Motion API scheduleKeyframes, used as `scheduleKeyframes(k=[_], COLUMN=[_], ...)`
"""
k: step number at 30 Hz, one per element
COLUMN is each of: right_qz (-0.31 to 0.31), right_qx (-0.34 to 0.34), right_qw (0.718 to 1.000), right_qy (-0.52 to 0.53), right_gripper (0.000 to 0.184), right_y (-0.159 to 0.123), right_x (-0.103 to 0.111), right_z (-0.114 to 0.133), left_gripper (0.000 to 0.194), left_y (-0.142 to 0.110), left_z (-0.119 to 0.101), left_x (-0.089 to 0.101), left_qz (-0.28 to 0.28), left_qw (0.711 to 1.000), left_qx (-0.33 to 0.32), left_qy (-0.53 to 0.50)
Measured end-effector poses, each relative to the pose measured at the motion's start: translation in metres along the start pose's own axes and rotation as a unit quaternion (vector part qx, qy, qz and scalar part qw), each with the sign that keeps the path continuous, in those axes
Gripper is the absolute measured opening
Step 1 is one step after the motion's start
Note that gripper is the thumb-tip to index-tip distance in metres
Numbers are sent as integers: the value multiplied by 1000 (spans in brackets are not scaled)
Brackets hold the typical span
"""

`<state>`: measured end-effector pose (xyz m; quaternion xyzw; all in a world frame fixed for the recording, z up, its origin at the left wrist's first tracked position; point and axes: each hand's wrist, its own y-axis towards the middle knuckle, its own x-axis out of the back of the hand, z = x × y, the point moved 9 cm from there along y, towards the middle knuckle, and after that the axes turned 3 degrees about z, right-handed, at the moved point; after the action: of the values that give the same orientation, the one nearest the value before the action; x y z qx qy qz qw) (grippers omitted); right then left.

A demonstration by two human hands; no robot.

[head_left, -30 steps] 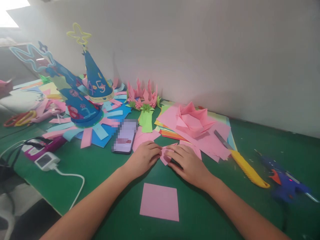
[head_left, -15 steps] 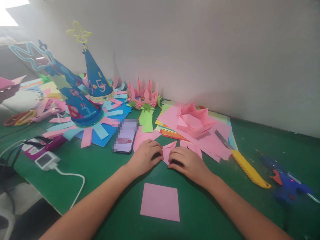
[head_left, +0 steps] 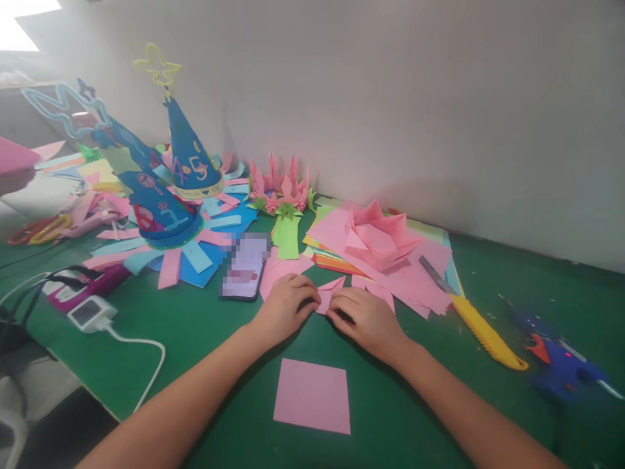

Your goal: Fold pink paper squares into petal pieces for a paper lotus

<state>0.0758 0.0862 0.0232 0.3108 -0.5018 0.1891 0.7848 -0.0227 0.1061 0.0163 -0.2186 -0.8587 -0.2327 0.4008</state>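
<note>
My left hand (head_left: pixel 284 307) and my right hand (head_left: pixel 367 318) meet over a small folded pink paper piece (head_left: pixel 329 293) on the green table, fingers curled and pinching its edges. Only the piece's pointed top shows between the fingertips. A flat pink paper square (head_left: pixel 312 395) lies just in front of my wrists. Beyond my hands sits a large folded pink paper flower (head_left: pixel 375 236) on a pile of pink and coloured sheets.
A phone (head_left: pixel 244 266) lies left of my hands. A yellow-handled utility knife (head_left: pixel 481 329) and a blue glue gun (head_left: pixel 556 361) lie to the right. Blue paper cone hats (head_left: pixel 188 153), pink paper flowers (head_left: pixel 280 185), a white charger with cable (head_left: pixel 92 314) and scissors (head_left: pixel 39 229) fill the left.
Both hands have closed in on the small pink piece, and its pointed tip now stands up between the fingertips. The view has barely shifted.
</note>
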Motion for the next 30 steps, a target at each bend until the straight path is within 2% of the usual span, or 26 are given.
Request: scheduleKeyframes(k=[7, 12, 16, 22, 26, 30], right_qz=[-26, -6, 8, 27, 4, -19], right_qx=[-13, -11, -31, -47, -67, -94], right_qw=[998, 998, 999, 994, 986, 981], right_qy=[-58, -68, -28, 100, 154, 170], right_gripper=[22, 23, 24, 16, 7, 10], right_y=[4, 6, 9, 5, 0, -1], right_x=[-2, -7, -6, -2, 2, 3], right_z=[-4, -6, -10, -11, -16, -21], left_gripper=[9, 9, 6, 6, 7, 7], left_y=[0, -1, -2, -4, -4, -4], left_z=[-3, -3, -1, 0, -1, -1], left_x=[2, 3, 0, -2, -1, 0], left_qz=[-16, -19, -14, -11, -16, -20], left_qw=[1000, 1000, 1000, 1000, 1000, 999], left_qx=[-1, 4, 13, 16, 16, 18], left_qy=[0, -4, -3, -5, -14, -20])
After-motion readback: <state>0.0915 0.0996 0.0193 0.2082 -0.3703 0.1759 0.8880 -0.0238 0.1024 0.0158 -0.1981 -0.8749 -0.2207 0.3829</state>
